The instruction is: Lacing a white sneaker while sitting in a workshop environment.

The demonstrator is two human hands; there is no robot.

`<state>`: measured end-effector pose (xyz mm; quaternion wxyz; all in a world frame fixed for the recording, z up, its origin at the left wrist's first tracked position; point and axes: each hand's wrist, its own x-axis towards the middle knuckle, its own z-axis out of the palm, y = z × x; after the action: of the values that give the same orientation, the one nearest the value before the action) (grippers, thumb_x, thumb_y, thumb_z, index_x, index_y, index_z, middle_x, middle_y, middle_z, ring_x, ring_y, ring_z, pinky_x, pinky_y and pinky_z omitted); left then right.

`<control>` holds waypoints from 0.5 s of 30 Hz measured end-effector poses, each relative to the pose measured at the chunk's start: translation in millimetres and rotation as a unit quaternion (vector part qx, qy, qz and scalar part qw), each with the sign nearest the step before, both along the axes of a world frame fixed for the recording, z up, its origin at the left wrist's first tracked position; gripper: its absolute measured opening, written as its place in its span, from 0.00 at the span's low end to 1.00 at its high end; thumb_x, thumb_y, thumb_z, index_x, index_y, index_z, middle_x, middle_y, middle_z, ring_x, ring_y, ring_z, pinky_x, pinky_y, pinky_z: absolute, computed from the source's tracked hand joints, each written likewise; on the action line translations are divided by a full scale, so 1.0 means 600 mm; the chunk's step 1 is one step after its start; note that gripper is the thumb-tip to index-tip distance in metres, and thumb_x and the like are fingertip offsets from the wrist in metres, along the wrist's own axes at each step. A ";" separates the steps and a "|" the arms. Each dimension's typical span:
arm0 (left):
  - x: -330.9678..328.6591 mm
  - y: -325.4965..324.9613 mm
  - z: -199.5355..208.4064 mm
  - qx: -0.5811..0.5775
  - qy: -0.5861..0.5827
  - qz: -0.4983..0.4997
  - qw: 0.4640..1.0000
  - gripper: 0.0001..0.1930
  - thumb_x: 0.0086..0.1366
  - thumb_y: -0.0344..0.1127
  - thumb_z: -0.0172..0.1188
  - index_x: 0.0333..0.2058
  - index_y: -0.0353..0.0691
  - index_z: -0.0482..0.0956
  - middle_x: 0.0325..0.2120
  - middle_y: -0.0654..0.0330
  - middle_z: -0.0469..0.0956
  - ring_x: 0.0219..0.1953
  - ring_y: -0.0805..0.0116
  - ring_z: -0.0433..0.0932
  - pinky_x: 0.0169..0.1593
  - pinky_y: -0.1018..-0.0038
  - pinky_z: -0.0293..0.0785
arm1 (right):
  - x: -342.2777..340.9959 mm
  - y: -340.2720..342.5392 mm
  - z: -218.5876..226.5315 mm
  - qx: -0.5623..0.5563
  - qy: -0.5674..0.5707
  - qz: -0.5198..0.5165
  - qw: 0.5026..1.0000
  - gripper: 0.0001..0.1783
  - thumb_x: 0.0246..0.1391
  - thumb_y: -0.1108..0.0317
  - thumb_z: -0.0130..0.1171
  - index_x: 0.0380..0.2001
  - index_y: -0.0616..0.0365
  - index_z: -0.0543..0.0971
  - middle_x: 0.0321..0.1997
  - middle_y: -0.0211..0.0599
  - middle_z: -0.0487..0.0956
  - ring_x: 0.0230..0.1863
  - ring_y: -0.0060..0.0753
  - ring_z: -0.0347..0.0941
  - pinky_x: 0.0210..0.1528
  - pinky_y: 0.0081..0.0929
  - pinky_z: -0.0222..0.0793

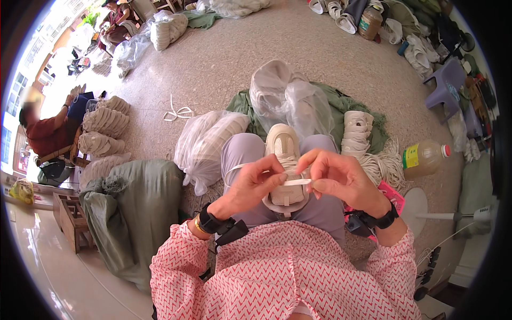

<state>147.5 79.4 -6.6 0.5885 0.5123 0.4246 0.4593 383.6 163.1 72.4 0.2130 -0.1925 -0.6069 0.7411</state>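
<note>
A cream sneaker (282,141) rests on my lap between my knees, toe pointing away from me. Over its tongue, a white shoelace (296,182) is stretched flat between my two hands. My left hand (250,184) pinches the lace between thumb and fingers, and a loop of it hangs beside that hand. On the other side my right hand (344,178) pinches the same lace near its end, fingers curled. Part of the shoe's lacing area is hidden behind my fingers.
Ahead lie plastic-wrapped shoes (272,88) on green cloth, with a white bag (208,146) to their left. At right are a shoelace bundle (386,168), stacked shoe parts (357,130) and a jug (424,158). A green sack (138,213) stands left; another person (50,130) sits beyond.
</note>
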 end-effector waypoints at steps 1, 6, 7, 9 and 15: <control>-0.004 -0.002 -0.001 -0.015 -0.007 0.032 0.999 0.05 0.77 0.32 0.59 0.41 0.37 0.76 0.33 0.68 0.76 0.37 0.81 0.73 0.40 0.81 0.71 | 0.004 -0.004 0.006 -0.028 0.006 0.000 1.000 0.04 0.69 0.72 0.56 0.36 0.59 0.75 0.35 0.30 0.78 0.34 0.18 0.74 0.37 0.20 0.72; -0.052 -0.035 -0.005 -0.047 -0.003 0.054 0.997 0.07 0.78 0.35 0.57 0.38 0.39 0.76 0.30 0.70 0.75 0.33 0.84 0.70 0.37 0.83 0.68 | 0.082 0.008 -0.053 -0.051 -0.171 0.007 0.984 0.06 0.70 0.69 0.54 0.36 0.57 0.72 0.36 0.34 0.81 0.33 0.21 0.77 0.36 0.22 0.76; -0.076 -0.050 -0.004 -0.071 0.053 0.067 0.994 0.09 0.77 0.36 0.58 0.37 0.39 0.76 0.28 0.70 0.74 0.32 0.84 0.69 0.35 0.82 0.66 | 0.114 0.015 -0.079 -0.039 -0.219 -0.010 0.975 0.07 0.71 0.69 0.54 0.36 0.56 0.71 0.34 0.33 0.80 0.32 0.21 0.76 0.34 0.22 0.75; -0.128 -0.081 -0.004 -0.113 0.122 0.104 0.980 0.11 0.77 0.36 0.59 0.33 0.39 0.75 0.26 0.71 0.72 0.29 0.84 0.66 0.32 0.82 0.62 | 0.204 0.030 -0.135 -0.100 -0.219 -0.090 0.966 0.08 0.70 0.68 0.54 0.33 0.53 0.71 0.30 0.29 0.77 0.27 0.19 0.73 0.28 0.20 0.70; -0.259 -0.175 -0.005 -0.181 0.165 0.238 0.940 0.09 0.74 0.33 0.60 0.32 0.39 0.75 0.24 0.71 0.70 0.26 0.82 0.65 0.30 0.79 0.61 | 0.473 0.049 -0.219 -0.167 -0.172 -0.399 0.885 0.09 0.68 0.68 0.53 0.30 0.51 0.71 0.24 0.25 0.73 0.20 0.16 0.66 0.21 0.16 0.62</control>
<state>-8.1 -25.5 -9.7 0.4663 0.3502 0.7012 0.4102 667.3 192.3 -58.9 0.3480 -0.5758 -0.3727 0.6391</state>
